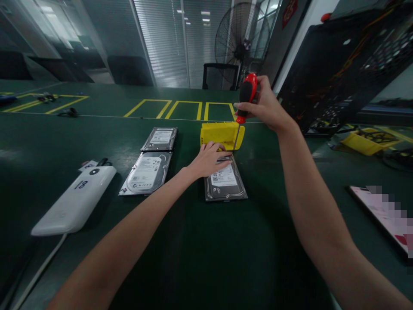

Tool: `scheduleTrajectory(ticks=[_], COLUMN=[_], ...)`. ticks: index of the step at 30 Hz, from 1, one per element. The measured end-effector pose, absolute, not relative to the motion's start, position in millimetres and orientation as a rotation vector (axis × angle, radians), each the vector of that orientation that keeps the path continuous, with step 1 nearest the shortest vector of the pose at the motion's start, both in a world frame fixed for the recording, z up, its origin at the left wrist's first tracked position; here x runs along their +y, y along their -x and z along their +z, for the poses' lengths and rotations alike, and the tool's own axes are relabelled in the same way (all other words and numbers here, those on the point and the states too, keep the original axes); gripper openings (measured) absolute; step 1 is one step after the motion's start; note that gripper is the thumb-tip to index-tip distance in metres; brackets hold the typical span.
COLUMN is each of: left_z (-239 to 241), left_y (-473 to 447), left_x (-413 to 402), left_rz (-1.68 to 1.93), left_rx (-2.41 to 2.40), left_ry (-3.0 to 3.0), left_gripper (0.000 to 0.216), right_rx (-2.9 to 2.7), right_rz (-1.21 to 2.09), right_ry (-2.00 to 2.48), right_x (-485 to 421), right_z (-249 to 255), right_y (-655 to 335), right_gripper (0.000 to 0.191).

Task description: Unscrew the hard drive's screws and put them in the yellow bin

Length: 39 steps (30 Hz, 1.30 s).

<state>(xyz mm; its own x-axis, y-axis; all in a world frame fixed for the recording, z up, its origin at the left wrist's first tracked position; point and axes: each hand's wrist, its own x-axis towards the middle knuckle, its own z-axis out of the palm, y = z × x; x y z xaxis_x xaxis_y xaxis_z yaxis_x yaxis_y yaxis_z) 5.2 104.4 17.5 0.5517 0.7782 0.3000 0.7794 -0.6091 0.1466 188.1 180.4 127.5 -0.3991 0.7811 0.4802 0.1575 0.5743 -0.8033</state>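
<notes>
A hard drive with a white label lies flat on the green table in front of me. My left hand rests over its far end, fingers stretched out and lying on it. My right hand is closed round the red and black handle of a screwdriver. The screwdriver's shaft points down, slightly tilted, its tip at the drive's far right corner beside my left fingertips. What the tip touches is too small to make out. Just beyond the drive, partly behind my left hand, sits a yellow plastic bin.
Two more hard drives, a nearer one and a farther one, lie to the left. A white power bank with a cable is at far left. A phone lies at right, with a yellow tray beyond it.
</notes>
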Motion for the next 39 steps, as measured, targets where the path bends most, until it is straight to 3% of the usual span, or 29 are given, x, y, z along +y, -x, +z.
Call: scheduleTrajectory(ticks=[39], left_z=[20.8], left_y=[-6.9], left_x=[102.2], left_rz=[-0.517], left_rx=[-1.387], left_ry=[2.741], left_gripper=[0.045], right_rx=[-1.829], right_rz=[0.981], right_ry=[0.738], right_x=[177.9], right_z=[127.4], right_y=[-185.6], right_gripper=[0.053])
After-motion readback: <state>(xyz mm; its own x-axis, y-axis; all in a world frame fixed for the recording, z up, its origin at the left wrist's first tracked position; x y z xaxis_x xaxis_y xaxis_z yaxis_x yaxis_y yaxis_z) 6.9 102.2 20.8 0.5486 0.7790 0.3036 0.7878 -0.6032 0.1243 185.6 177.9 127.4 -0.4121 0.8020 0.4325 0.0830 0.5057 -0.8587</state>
